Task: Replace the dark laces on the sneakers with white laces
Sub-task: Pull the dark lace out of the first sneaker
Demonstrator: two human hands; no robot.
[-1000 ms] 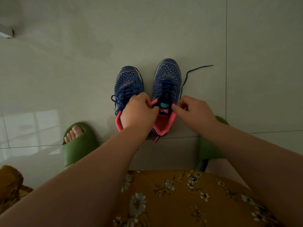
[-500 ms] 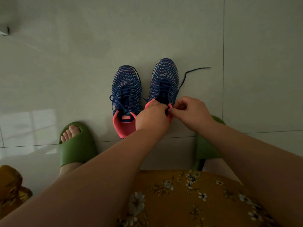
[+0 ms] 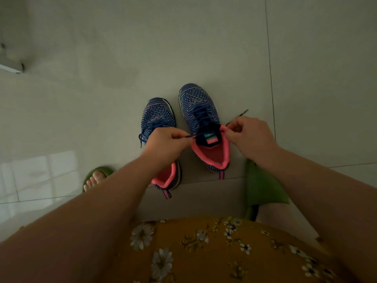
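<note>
With the dark lace ends [image 3: 188, 136] pinched by both hands [image 3: 166, 140] [image 3: 250, 133], the right blue knit pink-lined sneaker [image 3: 204, 123] could be dragged by uneven pulling.

Dim room. The floor [image 3: 204, 48] is large pale grey-green glossy tiles with thin dark grout lines [image 3: 270, 68]. A bright window reflection [image 3: 40, 172] gleams at lower left, and a pale ledge edge [image 3: 10, 67] shows far left.
</note>
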